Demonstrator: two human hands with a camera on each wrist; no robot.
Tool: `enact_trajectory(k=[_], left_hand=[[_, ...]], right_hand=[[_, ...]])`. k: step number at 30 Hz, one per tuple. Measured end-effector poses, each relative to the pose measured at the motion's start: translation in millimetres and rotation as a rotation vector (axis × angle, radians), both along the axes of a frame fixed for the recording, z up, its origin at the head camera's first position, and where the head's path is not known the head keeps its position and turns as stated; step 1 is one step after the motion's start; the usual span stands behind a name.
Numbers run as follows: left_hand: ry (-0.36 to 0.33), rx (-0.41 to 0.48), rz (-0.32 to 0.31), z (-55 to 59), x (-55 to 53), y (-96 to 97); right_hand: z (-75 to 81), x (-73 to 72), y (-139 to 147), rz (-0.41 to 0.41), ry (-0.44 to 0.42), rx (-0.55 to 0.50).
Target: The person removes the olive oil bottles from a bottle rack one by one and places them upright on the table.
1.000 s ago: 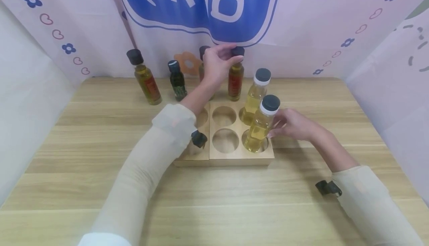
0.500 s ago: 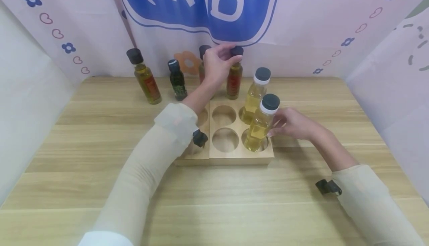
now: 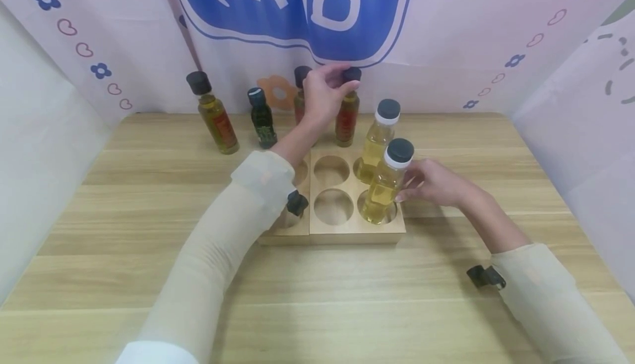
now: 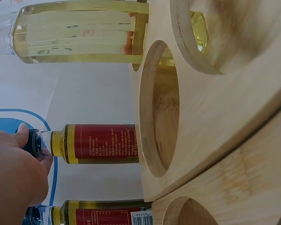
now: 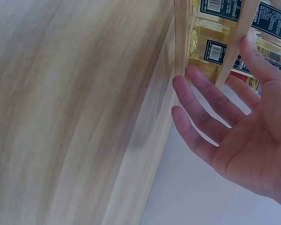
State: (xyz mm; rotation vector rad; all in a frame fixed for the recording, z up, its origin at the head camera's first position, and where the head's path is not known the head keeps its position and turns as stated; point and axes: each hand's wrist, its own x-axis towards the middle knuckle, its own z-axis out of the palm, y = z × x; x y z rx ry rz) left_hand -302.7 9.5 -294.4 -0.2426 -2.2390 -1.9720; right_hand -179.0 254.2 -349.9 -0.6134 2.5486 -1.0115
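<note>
My left hand (image 3: 322, 94) pinches the dark cap of an oil bottle (image 3: 346, 124) with a red label, behind the wooden bottle rack (image 3: 357, 226). In the left wrist view, thumb and fingers lie around that cap (image 4: 33, 142). My right hand (image 3: 436, 185) is at the rack's right side; in the right wrist view its fingers (image 5: 206, 124) are spread and loosely bent, with the fingertips right at the rack's edge. Two clear bottles of pale yellow oil, a front one (image 3: 381, 196) and a rear one (image 3: 375, 154), stand in the rack's right-hand holes.
Another red-labelled bottle (image 3: 299, 102) is partly hidden behind my left hand. Further left stand a small dark green bottle (image 3: 263, 124) and a red-labelled bottle (image 3: 218, 124). A printed cloth (image 3: 436, 38) hangs behind the wooden table (image 3: 317, 309). My left forearm covers the rack's left part.
My left forearm has shifted slightly to the right, and the foot of the bottle it grips has moved slightly left. The right hand has stayed in place.
</note>
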Motion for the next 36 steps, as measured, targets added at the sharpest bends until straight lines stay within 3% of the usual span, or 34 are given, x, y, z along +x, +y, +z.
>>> enact_trajectory(k=[9,18,24,30,36], left_hand=[[0.015,-0.012,-0.002,-0.3,1.1,1.2],[0.018,-0.126,-0.03,3.1,3.0,-1.7],[0.005,-0.2,-0.072,10.4,10.8,-7.2],[0.078,-0.324,-0.102,14.7,19.3,-10.7],[0.104,-0.376,-0.101,18.9,29.7,-18.5]], right_hand=[[-0.1,-0.1,-0.3,0.002,0.003,0.005],[0.6,-0.1,-1.1,-0.001,-0.008,0.001],[0.8,-0.3,-1.3,0.002,-0.006,0.001],[-0.1,-0.7,0.5,0.005,0.006,0.004],[-0.1,-0.6,0.4,0.001,0.002,0.002]])
